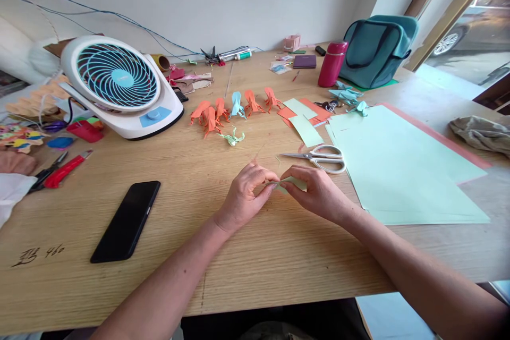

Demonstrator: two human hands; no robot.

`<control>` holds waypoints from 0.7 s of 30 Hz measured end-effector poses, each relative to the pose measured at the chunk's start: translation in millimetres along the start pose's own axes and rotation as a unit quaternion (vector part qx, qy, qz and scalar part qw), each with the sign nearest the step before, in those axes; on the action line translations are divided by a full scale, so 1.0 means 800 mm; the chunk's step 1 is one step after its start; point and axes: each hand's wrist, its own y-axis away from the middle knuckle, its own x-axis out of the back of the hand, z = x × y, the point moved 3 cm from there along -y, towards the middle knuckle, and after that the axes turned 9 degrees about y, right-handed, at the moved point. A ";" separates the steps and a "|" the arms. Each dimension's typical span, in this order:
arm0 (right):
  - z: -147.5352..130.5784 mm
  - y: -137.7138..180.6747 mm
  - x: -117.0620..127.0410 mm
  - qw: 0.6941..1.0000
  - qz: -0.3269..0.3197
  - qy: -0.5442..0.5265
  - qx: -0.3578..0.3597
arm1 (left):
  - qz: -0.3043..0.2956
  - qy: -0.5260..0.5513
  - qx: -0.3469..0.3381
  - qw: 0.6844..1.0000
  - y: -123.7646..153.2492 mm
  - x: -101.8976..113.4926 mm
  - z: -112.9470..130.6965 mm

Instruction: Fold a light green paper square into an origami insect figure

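Green paper (301, 184) — in 2 hands (314, 191), capped flask (333, 66), bag (370, 56)

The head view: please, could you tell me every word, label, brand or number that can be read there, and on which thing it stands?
"460": handwritten in dark ink on the wooden tabletop; I cannot read the characters before it.
Fan hub: faint mark, too small to read.
Purple booklet: any print is too small to read.
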 end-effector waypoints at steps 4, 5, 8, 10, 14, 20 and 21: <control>0.000 0.000 0.002 0.999 -0.014 -0.030 -0.012 | -0.001 -0.019 -0.018 1.000 0.000 0.003 0.002; 0.000 0.000 0.002 0.999 -0.016 -0.038 -0.017 | -0.007 -0.026 -0.023 0.999 0.000 0.003 0.003; 0.001 0.000 0.003 0.998 -0.016 -0.046 -0.027 | -0.029 -0.057 -0.030 0.997 -0.001 0.005 0.005; 0.002 0.000 0.003 0.999 -0.020 -0.041 -0.030 | -0.035 -0.077 -0.027 0.996 -0.001 0.006 0.006; 0.003 -0.001 0.002 0.998 -0.035 -0.040 -0.035 | -0.029 -0.087 -0.023 0.995 -0.002 0.008 0.006; 0.005 -0.001 0.002 0.997 -0.050 -0.049 -0.027 | -0.042 -0.088 -0.015 0.995 -0.003 0.012 0.005; 0.006 -0.001 0.002 0.997 -0.054 -0.050 -0.028 | -0.045 -0.090 -0.017 0.995 -0.003 0.012 0.005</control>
